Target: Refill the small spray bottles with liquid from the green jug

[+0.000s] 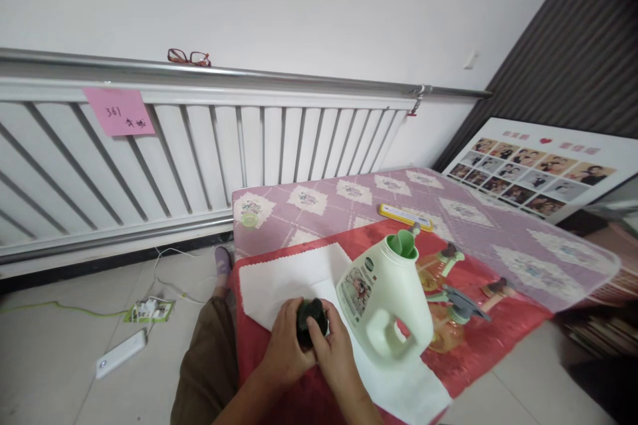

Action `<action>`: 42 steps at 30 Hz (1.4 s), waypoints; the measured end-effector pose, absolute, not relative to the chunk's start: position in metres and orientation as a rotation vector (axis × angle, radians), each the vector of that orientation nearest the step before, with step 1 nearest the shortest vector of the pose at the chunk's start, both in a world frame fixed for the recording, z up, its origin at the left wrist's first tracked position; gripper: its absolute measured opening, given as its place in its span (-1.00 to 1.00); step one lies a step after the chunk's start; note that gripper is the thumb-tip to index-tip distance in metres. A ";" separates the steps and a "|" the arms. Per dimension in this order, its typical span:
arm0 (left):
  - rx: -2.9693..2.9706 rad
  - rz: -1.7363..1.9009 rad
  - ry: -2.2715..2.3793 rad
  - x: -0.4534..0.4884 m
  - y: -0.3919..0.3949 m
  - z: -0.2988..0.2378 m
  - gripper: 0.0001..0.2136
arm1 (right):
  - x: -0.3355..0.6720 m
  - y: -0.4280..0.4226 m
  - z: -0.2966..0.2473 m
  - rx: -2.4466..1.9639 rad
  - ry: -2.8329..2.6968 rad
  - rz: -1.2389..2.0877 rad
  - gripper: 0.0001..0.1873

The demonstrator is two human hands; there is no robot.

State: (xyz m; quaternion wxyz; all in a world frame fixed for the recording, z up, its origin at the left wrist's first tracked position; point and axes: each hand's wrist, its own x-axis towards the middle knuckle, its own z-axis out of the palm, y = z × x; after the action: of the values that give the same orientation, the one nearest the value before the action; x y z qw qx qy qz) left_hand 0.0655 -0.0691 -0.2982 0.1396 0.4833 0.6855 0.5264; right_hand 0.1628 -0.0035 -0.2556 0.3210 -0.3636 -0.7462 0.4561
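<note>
Between both hands sits a small, dark green, rounded object (305,325) with a black top; its exact kind is hard to make out. My left hand (286,345) curls around its left side. From the right, my right hand (336,342) grips it, the thumb pressed on its front. Just right of the hands stands a large pale green detergent jug (393,299), upright and uncapped, with its pouring spout (403,243) showing. A white sheet (294,272) with scalloped edges lies under the jug and hands, over a red cloth (478,332).
Behind the jug lie spray bottles (446,325) with amber liquid and a brush-like item (498,287). A yellow case (406,217) rests on the patterned tablecloth (463,212). A radiator (279,139) lines the wall. On the left floor are a power strip (149,310) and cables.
</note>
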 end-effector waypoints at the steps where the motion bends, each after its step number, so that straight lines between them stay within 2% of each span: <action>1: 1.419 1.520 1.968 0.065 -0.069 -0.297 -0.39 | 0.164 -0.004 -0.257 -0.923 -1.986 1.195 -0.69; 6: 1.449 1.510 1.962 0.065 -0.069 -0.296 -0.43 | 0.158 -0.006 -0.259 -0.997 -1.857 1.233 -0.50; 11: 1.423 1.532 1.974 0.066 -0.069 -0.302 -0.39 | 0.156 -0.006 -0.258 -1.014 -1.852 1.230 -0.71; 18: 1.405 1.556 1.985 0.066 -0.069 -0.309 -0.39 | 0.157 -0.006 -0.267 -1.003 -1.837 1.227 -0.49; 23: 1.433 1.542 1.977 0.066 -0.069 -0.309 -0.34 | 0.156 -0.006 -0.260 -1.018 -1.844 1.225 -0.72; 25: 1.441 1.523 1.964 0.066 -0.069 -0.305 -0.36 | 0.158 -0.007 -0.257 -0.977 -1.863 1.210 -0.72; 29: 1.439 1.527 1.957 0.066 -0.069 -0.300 -0.41 | 0.157 -0.010 -0.253 -1.000 -1.817 1.206 -0.57; 33: 1.438 1.543 1.959 0.065 -0.068 -0.303 -0.38 | 0.154 -0.010 -0.250 -1.037 -1.807 1.227 -0.75; 38: 1.408 1.553 1.977 0.067 -0.069 -0.306 -0.31 | 0.157 0.000 -0.238 -0.961 -1.763 1.203 -0.69; 42: 1.373 1.560 1.990 0.068 -0.069 -0.312 -0.25 | 0.162 0.017 -0.206 -0.907 -1.646 1.147 -0.71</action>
State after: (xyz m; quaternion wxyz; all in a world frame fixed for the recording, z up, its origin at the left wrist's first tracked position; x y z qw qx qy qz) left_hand 0.0676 -0.0689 -0.3124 0.1318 0.4731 0.6855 0.5375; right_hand 0.1621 0.0173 -0.2061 0.4526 -0.3674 -0.6666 0.4645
